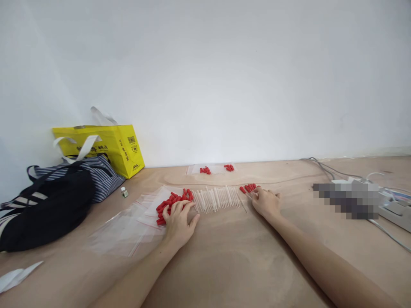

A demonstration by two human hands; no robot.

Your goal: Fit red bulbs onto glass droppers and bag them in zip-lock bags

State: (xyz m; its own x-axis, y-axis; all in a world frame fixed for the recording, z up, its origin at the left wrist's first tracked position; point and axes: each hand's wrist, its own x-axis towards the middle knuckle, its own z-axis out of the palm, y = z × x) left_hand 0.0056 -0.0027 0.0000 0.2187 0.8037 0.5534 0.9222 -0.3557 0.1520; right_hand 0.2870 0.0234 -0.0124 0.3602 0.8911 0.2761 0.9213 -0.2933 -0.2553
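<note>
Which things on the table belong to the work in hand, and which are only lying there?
Seemingly in use:
red pieces at the left hand
thin pale sticks in a row
red-tipped sticks at the right hand
clear bags at left
clear bag near the wall

Apparently just lying about:
yellow bag
striped bag
black bag
small bottle
white scrap
cables

Red caps point(173, 198) lie heaped left of a row of pale sticks point(215, 199).
</note>
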